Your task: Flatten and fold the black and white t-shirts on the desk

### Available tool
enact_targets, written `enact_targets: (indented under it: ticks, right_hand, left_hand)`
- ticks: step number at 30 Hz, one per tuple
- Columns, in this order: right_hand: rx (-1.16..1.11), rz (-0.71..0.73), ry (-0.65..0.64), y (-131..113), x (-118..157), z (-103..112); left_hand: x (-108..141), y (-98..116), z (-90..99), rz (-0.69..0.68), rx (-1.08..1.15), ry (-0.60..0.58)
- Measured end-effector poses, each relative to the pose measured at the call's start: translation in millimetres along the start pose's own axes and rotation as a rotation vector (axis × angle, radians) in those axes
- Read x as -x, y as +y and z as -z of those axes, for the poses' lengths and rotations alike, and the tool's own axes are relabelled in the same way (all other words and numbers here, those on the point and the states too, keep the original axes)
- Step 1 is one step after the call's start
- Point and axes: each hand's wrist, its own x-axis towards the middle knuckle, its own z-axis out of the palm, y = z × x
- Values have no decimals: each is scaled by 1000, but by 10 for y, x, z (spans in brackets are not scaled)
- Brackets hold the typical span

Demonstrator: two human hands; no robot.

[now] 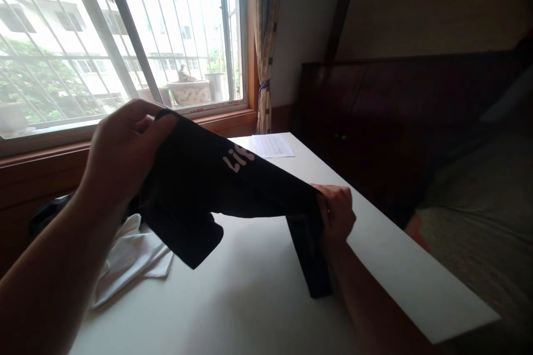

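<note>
A black piece of clothing [250, 188] with light lettering that reads "Lif" is stretched between my two hands above the white table. My left hand [129, 150] pinches its upper left corner between thumb and fingers. Lower down on the right, my right hand [337, 211] is closed around the other end. One part hangs below the left hand, and another narrow part drops below the right hand toward the tabletop. Which kind of garment it is I cannot tell. Under my left forearm lies a folded white cloth [133, 260], partly hidden.
The white table [400, 255] runs away to a far end where a sheet of paper [272, 145] lies. A barred window [166, 22] and a tied curtain [266, 44] stand behind. A dark cabinet [366, 105] is at right, with a partly visible person [478, 222] beside the table.
</note>
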Motion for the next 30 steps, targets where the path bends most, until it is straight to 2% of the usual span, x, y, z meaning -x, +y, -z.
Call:
enact_targets:
  ticks: [3,4,5,8,10,13,17,22,25,28,30]
  right_hand:
    - [-32,28,-79,55,30,-44]
    - [-31,35,-112,82,41,-65]
    - [-28,38,-144,109,51,-87]
    - [-28,50,-238,167,73,-168]
    - [-30,46,-291,175,87,-227]
    - [-38,12,-309,151,111,-287]
    - [-110,51,-340,89,140,-293]
    - [-242,198,-485,-83,219,-332]
    - [-291,243,-507,-233,292,-392]
    - [-285,222,-498,-312,332,-428]
    - [-265,196,-496,-289,326,-432]
  left_hand:
    - [18,0,8,69,-184,37]
    - [19,4,14,98,-200,0]
    - [21,8,24,150,-181,-75]
    - [34,-4,71,415,26,-425]
    - [55,-29,102,580,206,-557]
    - [123,-61,114,711,411,-521]
    - [304,-61,59,769,551,-477]
    - [543,29,-47,837,630,-698]
    - [596,123,-72,921,684,-773]
    - [623,192,-42,991,672,-764]
    - [654,205,-4,931,616,-673]
